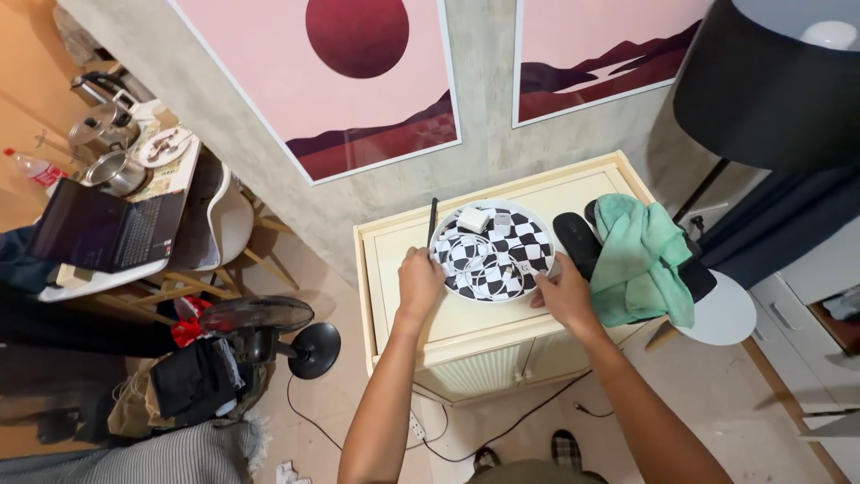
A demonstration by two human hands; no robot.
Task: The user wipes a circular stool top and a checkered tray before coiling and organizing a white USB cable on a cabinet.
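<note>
Bowl, round, white-rimmed, with black-and-white checkered inside (488, 260): we hold it between both hands on the top of a cream-coloured wooden cabinet (394, 246). Our left hand (419, 282) is curled over the bowl's near-left rim, fingers closed on the edge. Our right hand (563, 291) grips the near-right rim, thumb over the edge and fingers closed beneath.

Inside the bowl, beyond our fingertips: a small white square charger block (473, 219), a coiled white cable (479, 269), and a few small white items too small for us to tell apart.

Just beyond our left hand, touching the bowl's outer rim: a slim black pen (432, 220), lying on the cabinet top.

Just beyond and outward of our right hand: a black sandal (573, 240), and over it a crumpled mint-green cloth (640, 260).

Further outward of the right hand, beside the cabinet: a black lampshade (770, 85).

Outward of the left hand, on the floor: a black standing fan (269, 327).
</note>
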